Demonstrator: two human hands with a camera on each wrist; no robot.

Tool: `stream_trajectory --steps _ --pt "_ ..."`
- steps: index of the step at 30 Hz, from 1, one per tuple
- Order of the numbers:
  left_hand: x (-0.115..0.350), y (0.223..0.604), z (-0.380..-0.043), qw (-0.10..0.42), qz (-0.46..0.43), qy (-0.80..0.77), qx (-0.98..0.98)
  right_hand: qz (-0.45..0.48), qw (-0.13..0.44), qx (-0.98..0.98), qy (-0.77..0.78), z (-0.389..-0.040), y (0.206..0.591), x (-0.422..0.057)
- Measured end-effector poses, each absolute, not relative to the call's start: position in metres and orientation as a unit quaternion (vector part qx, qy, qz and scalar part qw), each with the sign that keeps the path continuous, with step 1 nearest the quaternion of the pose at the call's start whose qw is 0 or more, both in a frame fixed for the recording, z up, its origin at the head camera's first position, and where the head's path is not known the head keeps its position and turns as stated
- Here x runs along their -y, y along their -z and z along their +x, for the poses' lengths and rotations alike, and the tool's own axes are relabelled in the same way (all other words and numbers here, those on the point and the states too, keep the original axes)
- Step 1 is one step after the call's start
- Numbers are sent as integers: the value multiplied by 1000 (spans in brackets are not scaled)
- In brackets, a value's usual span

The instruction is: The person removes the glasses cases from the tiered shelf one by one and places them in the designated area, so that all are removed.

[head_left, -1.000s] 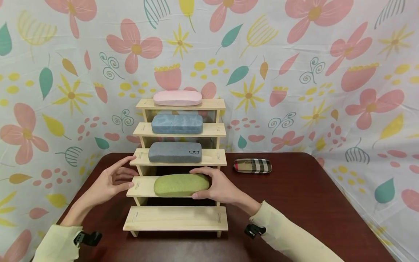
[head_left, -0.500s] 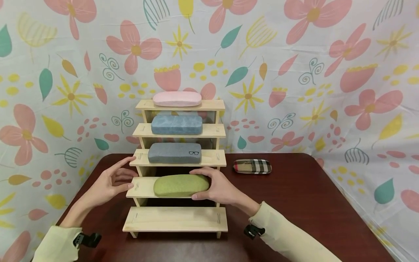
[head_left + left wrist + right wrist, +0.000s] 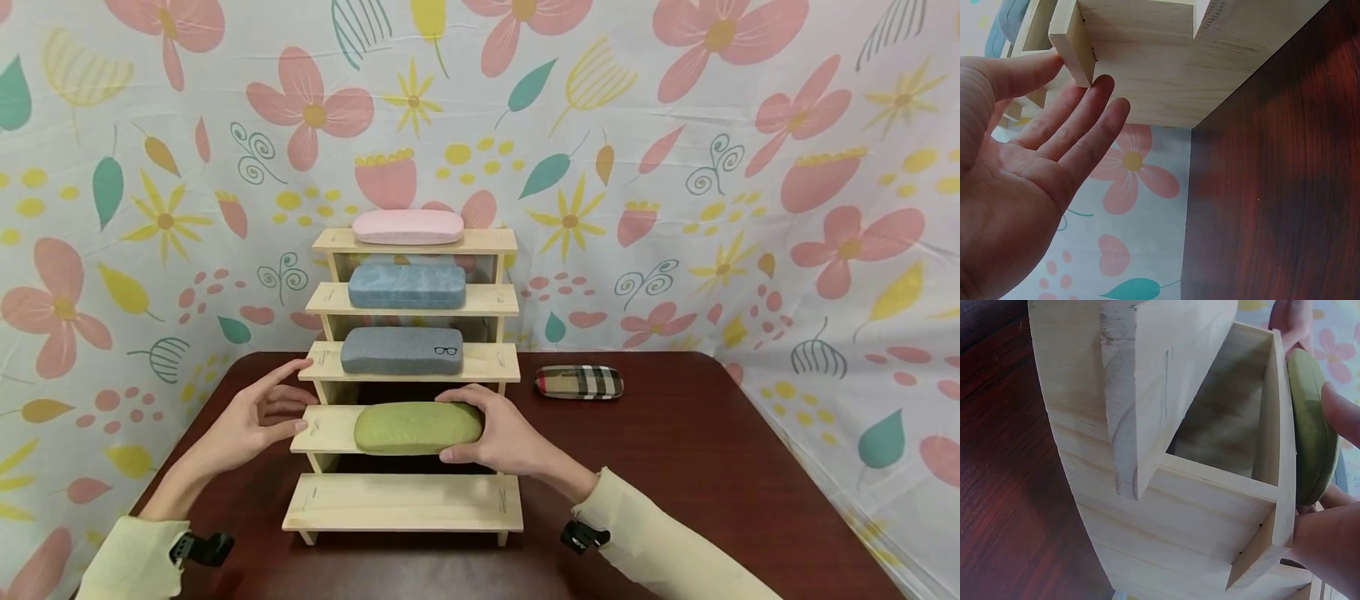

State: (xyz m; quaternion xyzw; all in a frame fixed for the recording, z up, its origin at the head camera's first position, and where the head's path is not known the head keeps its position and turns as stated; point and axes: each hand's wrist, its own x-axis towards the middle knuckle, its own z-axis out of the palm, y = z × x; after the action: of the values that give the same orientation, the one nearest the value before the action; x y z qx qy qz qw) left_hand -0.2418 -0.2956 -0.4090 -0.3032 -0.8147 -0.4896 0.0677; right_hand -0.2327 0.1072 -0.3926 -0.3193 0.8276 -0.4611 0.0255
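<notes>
In the head view, a green glasses case (image 3: 417,428) lies on the second-lowest step of a tiered wooden stand (image 3: 401,502). My right hand (image 3: 501,429) grips its right end, thumb at the front and fingers behind. The right wrist view shows that green case (image 3: 1311,425) over the board's edge. My left hand (image 3: 251,414) is at the stand's left side, fingers loosely extended. In the left wrist view, the thumb and fingers of that hand (image 3: 1029,169) touch the end of a wooden board (image 3: 1075,47).
Higher steps carry a grey-blue case (image 3: 401,350) with a glasses print, a light blue case (image 3: 407,286) and a pink case (image 3: 408,226). A plaid case (image 3: 579,382) lies right of the stand on the dark red table (image 3: 637,467). Behind hangs a floral cloth (image 3: 480,100).
The green case has tipped or shifted very slightly toward the front edge in my right hand. My left hand and the stand stay as they were.
</notes>
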Motion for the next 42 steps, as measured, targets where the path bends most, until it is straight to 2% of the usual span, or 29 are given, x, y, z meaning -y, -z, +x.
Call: stream_trajectory --steps 10,17,42 --pt "297 410 -243 72 -304 487 816 -321 5 -826 464 -228 390 -109" --pt "296 409 -242 73 -303 483 818 -318 24 -815 484 -226 389 -115" --pt "295 409 -242 75 -303 480 820 -320 19 -799 508 -220 380 -146"
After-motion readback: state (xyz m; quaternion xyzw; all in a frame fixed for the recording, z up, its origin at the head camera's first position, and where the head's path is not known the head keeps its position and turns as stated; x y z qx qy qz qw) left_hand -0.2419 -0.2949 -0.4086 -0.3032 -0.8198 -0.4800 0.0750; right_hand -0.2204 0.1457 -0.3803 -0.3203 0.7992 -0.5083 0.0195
